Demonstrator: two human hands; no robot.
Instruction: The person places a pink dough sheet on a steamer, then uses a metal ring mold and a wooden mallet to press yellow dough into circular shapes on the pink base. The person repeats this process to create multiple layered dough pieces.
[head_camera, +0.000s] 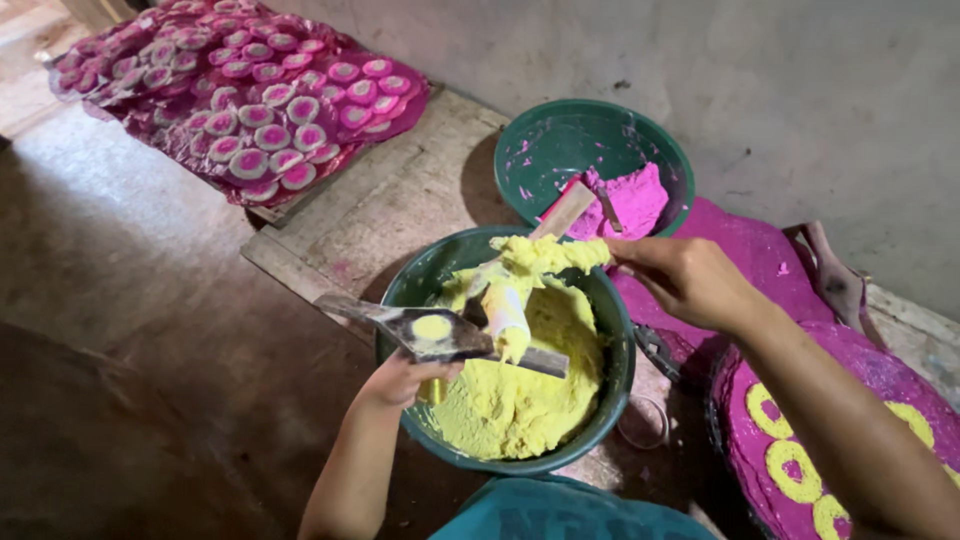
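My left hand grips a flat metal spatula-like blade that lies across a green bowl of yellow paste. A small yellow disc sits on the blade. My right hand holds a paste-coated tool over the bowl, with yellow paste clinging along it. A pale, paste-smeared cylinder rests between the two hands above the bowl.
A second green bowl with pink paste and a wooden stick stands behind. A pink mound with yellow rings is at the right. Several pink-and-white discs lie on a pink sheet at the far left. Wooden boards lie beneath.
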